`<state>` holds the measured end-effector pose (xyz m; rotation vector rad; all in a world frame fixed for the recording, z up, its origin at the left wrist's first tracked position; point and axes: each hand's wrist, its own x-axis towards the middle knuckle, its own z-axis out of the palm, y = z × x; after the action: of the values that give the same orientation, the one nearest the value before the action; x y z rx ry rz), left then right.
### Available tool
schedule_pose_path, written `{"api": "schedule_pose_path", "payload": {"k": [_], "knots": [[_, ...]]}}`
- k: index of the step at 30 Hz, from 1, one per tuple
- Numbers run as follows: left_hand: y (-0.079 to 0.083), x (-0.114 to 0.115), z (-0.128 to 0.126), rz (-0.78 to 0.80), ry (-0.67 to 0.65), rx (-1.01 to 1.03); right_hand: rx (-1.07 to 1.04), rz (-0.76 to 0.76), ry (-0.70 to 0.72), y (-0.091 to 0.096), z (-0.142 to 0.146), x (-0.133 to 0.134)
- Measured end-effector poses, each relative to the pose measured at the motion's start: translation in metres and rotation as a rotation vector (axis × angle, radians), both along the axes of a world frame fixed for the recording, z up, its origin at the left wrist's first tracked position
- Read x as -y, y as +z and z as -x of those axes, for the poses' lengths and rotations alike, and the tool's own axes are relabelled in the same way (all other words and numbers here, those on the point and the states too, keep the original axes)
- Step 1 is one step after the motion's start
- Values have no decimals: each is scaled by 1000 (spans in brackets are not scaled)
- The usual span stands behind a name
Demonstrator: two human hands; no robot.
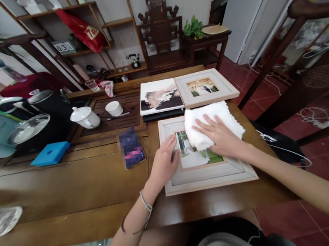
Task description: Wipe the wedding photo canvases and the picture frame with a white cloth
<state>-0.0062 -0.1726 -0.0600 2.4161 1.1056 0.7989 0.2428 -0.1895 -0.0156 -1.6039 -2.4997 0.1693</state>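
Note:
A pale wooden picture frame (211, 180) lies flat near the table's front edge, with a photo (216, 157) of greenery and a white shape inside. On its left side rests my left hand (166, 158), fingers stretched out together and thumb apart. My right hand (219, 133) lies flat with spread fingers on a folded white cloth (227, 117), pressing it over the frame's upper right part. The cloth and hand hide part of the photo. Just behind are a second pale frame (230, 87) with a photo and a white-edged photo panel (159, 88) on a dark item.
Left of the frame lies a phone (131, 148), blurred out. Farther left are a blue block (50, 153), a lidded white cup (85, 117), a small white bowl (114, 109) and a black pot (30, 133) with a glass lid. A dark wooden chair (309, 75) stands at the right.

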Motion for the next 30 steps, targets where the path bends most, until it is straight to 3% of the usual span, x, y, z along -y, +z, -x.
{"api": "schedule_pose_path", "payload": {"k": [5, 8, 11, 14, 18, 21, 25, 30], "knots": [[-1, 0, 0, -8, -17, 19, -51, 236, 151, 18, -4, 89], [-1, 0, 0, 0, -26, 19, -89, 280, 175, 29, -23, 112], [1, -1, 1, 6, -33, 23, -115, 191, 96, 25, -41, 91], [1, -1, 0, 0, -41, 29, -156, 20, 4, 10, -49, 42], [1, -1, 0, -9, -35, 31, -180, -143, -123, -6, -41, -20], [1, -1, 0, 7, -21, 20, -80, -136, -132, -8, -28, -38], [1, -1, 0, 6, -22, 18, -14, -16, -35, -4, -19, -16], [-1, -1, 0, -10, -32, 37, -72, 195, 107, 14, -20, 64]]}}
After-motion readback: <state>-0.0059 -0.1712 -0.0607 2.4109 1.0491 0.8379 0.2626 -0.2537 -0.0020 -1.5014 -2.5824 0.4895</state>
